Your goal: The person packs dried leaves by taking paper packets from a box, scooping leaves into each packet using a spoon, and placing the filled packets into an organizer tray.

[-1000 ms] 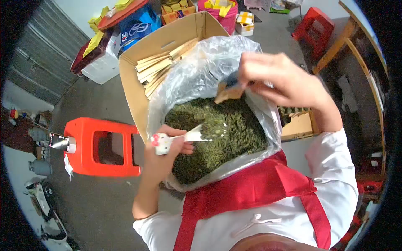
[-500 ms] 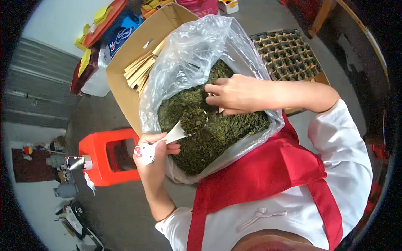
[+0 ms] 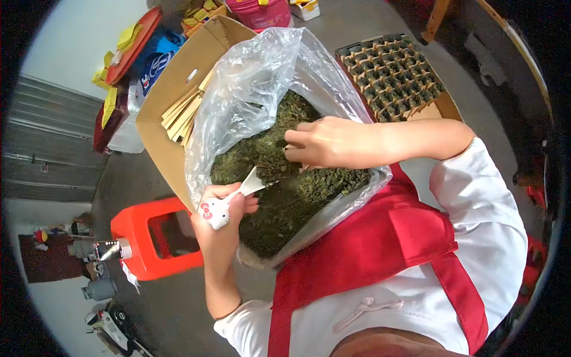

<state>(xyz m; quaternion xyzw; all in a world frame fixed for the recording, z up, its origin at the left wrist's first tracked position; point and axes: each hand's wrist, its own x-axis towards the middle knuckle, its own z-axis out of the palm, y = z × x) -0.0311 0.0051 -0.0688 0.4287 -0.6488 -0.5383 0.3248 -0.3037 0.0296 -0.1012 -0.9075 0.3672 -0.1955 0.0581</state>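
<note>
A white spoon (image 3: pixel 250 183) with a cat-face handle end is gripped in my left hand (image 3: pixel 220 208). Dark green dried leaves lie heaped in its bowl, just above the leaf pile (image 3: pixel 262 223). That pile fills a clear plastic bag (image 3: pixel 241 95) set inside a cardboard box (image 3: pixel 163 98). Close to the spoon's bowl, my right hand (image 3: pixel 321 143) hovers over the leaves with its fingers curled together. Whatever sits between those fingertips is mostly hidden by the hand.
Several flat tan paper strips (image 3: pixel 181 116) stand between bag and box wall. Beyond the bag is a carton of small packets (image 3: pixel 392 77) in rows. A red plastic stool (image 3: pixel 131 232) with a phone (image 3: pixel 107 250) on it stands at the left. A pink bucket (image 3: pixel 262 13) is at the back.
The view has shifted slightly, so the box and bag appear further left. My right hand stays curled over the leaves beside the spoon, and my left hand keeps hold of the spoon.
</note>
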